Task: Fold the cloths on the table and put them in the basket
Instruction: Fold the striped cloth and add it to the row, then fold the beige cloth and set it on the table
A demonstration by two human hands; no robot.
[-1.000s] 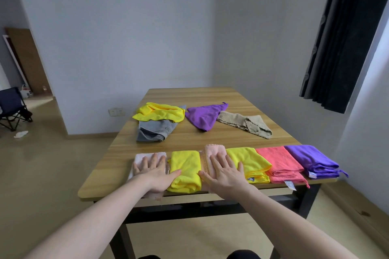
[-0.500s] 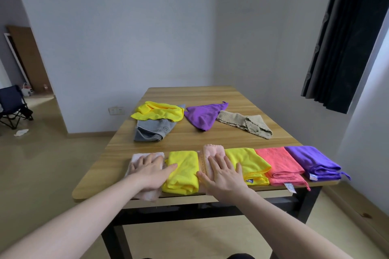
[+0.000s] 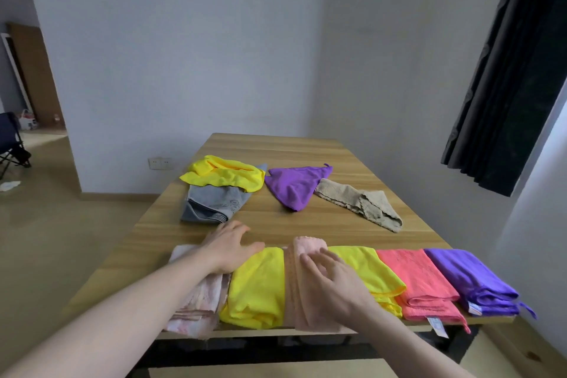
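Folded cloths lie in a row along the near edge of the wooden table: a pale pink one, a yellow one, a pink one, a second yellow one, a coral one and a purple one. My left hand reaches flat over the far end of the pale pink cloth, fingers straight. My right hand rests with spread fingers on the pink cloth. Unfolded at the back lie a yellow cloth, a grey cloth, a purple cloth and a beige cloth. No basket is in view.
A white wall stands behind the table, with a socket low on it. A dark curtain hangs at the right. A folding chair stands in the doorway at far left. The floor is bare beside the table.
My left hand has slid forward past the far end of the pale pink cloth. My right hand stays on the pink cloth, fingers now more spread. The view has closed in on the table.
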